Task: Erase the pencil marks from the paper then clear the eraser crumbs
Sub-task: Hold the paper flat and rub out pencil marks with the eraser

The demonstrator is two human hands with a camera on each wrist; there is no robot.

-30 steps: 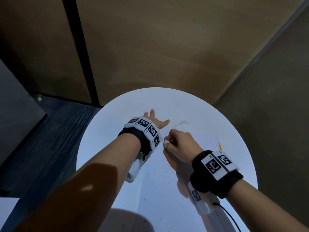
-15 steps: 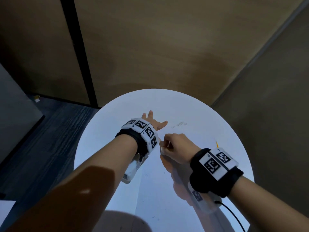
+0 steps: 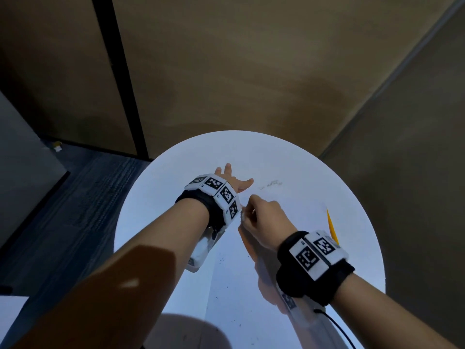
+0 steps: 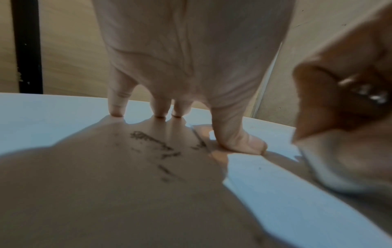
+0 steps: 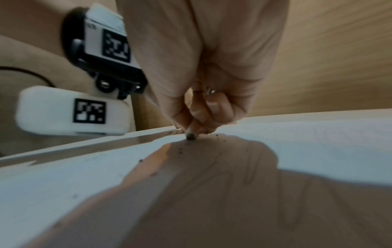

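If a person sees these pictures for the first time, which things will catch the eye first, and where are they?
First, the two hands meeting mid-table: the left hand lies flat with spread fingers on the paper, and the right hand pinches an eraser against it. Next, grey pencil marks beyond the right hand, and a yellow pencil near the round white table's right edge.

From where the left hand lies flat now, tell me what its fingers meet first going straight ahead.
Nothing, seemingly: beyond the left hand lies only bare round white table, then its far edge and the brown wall panel. Depth is uncertain.
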